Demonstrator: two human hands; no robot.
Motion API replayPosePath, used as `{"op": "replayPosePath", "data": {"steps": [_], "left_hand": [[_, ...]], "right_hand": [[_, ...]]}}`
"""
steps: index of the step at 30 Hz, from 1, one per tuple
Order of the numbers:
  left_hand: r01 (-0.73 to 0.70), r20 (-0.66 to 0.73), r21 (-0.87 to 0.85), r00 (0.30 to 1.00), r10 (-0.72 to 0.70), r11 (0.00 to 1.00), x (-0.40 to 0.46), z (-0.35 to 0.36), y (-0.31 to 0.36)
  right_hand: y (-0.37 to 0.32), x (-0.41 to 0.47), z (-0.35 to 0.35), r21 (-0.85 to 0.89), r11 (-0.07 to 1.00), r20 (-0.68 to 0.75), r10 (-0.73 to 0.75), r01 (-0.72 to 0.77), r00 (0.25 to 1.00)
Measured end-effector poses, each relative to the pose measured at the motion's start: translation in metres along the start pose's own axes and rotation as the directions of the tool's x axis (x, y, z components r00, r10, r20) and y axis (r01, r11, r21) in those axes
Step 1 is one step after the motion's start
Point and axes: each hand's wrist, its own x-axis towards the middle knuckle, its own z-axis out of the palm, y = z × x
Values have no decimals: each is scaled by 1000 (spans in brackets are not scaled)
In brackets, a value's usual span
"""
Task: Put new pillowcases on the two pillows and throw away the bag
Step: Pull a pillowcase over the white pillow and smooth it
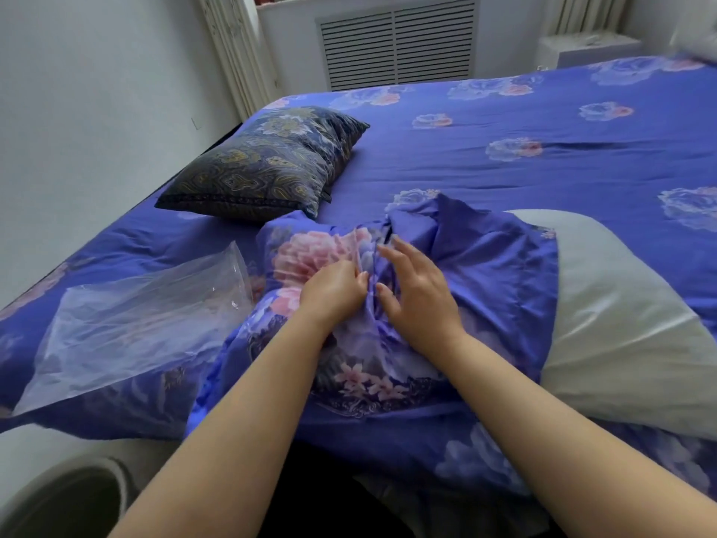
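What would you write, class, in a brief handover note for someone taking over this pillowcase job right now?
Left hand pinches the bunched floral pillowcase; right hand rests open on it.
White pillow lies right, partly under that pillowcase, not clearly inside it.
Dark patterned pillow sits far left.
Clear bag lies empty on the bed.
Left: cover the pillows, bin the bag.

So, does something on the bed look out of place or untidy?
Yes. A clear plastic bag lies loose on the blue floral bedsheet, not yet thrown away. The blue floral pillowcase is bunched up, and the white pillow is mostly bare.
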Motion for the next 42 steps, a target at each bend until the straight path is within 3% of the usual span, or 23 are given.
{"op": "replayPosePath", "data": {"steps": [1,3,5,7,9,13,18,22,26,28,30,33,35,38,40,42], "left_hand": [[-15,-38,-10,999,14,1000,-2,-1,-2],[-25,-107,-62,994,18,998,-5,-5,-4],[-12,-160,-159,987,-13,987,-6,-6,-10],[-7,-218,-253,975,-50,967,-7,-5,-18],[-21,-269,-312,961,-67,950,-10,0,-21],[-39,-323,-382,942,-94,923,-13,5,-21],[-53,-376,-420,919,-121,906,-10,5,-29],[-46,-404,-412,904,-138,910,-7,5,-30],[-52,-440,-375,889,-128,926,-9,7,-29],[-66,-474,-371,871,-128,926,-11,8,-30],[-89,-535,-380,833,-140,921,-12,9,-32],[-116,-603,-256,795,-65,960,-12,11,-33],[-55,-591,-111,806,-21,992,-12,13,-29],[119,-422,22,901,-99,993,-12,15,-30],[222,-298,18,932,-207,975,-14,12,-42],[343,-197,-73,915,-351,936,-15,7,-60]], "right_hand": [[-7,2,6,-18,997,-18,-82,81,996],[-15,7,12,-112,988,137,-93,109,986],[-8,14,9,-343,939,279,108,-6,954],[2,20,-2,-552,824,275,324,-127,905],[6,25,-10,-624,761,265,422,-179,867],[11,29,-11,-575,814,324,312,-76,893],[8,43,-35,-401,903,154,233,-155,960],[1,54,-39,-307,914,106,311,-267,944],[-4,56,-27,-51,891,115,453,-451,884],[-5,52,-28,-83,927,221,374,-365,901],[4,47,-43,-221,946,328,300,-236,896],[37,40,-72,-315,908,282,366,-275,887],[50,33,-79,-339,885,212,404,-321,890],[54,26,-68,-448,853,181,382,-270,906],[58,25,-65,-521,814,156,388,-258,908],[72,22,-65,-602,752,99,403,-268,910]]}}
